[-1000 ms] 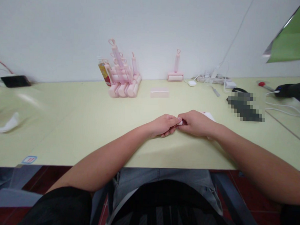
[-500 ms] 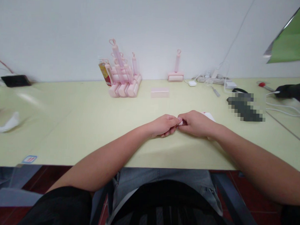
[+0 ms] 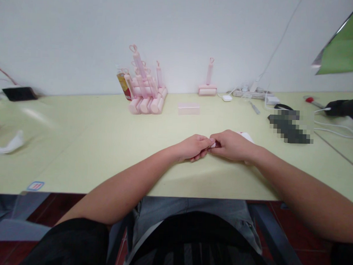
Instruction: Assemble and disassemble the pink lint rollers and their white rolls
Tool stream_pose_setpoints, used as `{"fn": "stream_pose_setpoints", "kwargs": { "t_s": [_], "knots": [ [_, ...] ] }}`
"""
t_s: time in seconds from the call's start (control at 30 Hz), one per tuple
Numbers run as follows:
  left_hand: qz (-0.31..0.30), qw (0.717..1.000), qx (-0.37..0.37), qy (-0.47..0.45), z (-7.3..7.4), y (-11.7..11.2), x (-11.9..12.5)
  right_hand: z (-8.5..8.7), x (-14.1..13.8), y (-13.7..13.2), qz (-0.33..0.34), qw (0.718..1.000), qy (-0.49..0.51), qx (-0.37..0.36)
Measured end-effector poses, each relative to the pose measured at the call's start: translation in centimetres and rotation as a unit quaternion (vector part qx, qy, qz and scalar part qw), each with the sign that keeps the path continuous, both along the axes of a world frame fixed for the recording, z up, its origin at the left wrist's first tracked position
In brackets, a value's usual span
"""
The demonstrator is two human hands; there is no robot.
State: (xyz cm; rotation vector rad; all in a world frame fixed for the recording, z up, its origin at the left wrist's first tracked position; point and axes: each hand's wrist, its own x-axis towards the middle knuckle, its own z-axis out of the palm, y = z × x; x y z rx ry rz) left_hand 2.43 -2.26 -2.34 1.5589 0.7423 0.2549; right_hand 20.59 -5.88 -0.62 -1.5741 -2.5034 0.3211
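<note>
Over the middle of the table (image 3: 130, 131), my left hand (image 3: 193, 147) and my right hand (image 3: 229, 145) meet with fingertips touching. Between them shows a small white piece (image 3: 213, 145), mostly hidden by the fingers; its kind cannot be made out. My left thumb and fingers pinch it from the left. The fingers of my right hand are curled closed around its other side. A white flat item (image 3: 247, 137) with a bit of red lies partly hidden behind my right hand. Beyond the hands lies a clear pinkish plastic cover (image 3: 189, 108).
Several pink lint rollers (image 3: 145, 104) stand stacked at the back, beside a yellow-and-red bottle (image 3: 124, 85). Another lint roller (image 3: 207, 90) stands apart by the wall. A power strip (image 3: 250, 93), cables and a pixelated dark item (image 3: 289, 128) are at right. A black phone (image 3: 20, 93) lies far left.
Both hands stay in the same place with the same hold. Only the view has shifted very slightly.
</note>
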Motion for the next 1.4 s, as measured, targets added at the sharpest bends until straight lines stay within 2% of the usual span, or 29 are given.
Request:
{"fn": "stream_pose_setpoints", "kwargs": {
  "t_s": [0.5, 0.9, 1.4],
  "knots": [
    [-0.002, 1.0, -0.004, 0.001, 0.13, 0.02, 0.21, -0.1, 0.37, 0.21, 0.017, 0.999, 0.028, -0.001],
    [-0.02, 1.0, 0.006, -0.017, -0.14, 0.13, 0.02, -0.12, 0.34, 0.13, 0.019, 1.0, 0.008, 0.0],
    [-0.004, 1.0, 0.029, -0.001, -0.05, -0.03, 0.04, -0.1, 0.3, 0.1, 0.014, 1.0, 0.003, -0.001]
  ]
}}
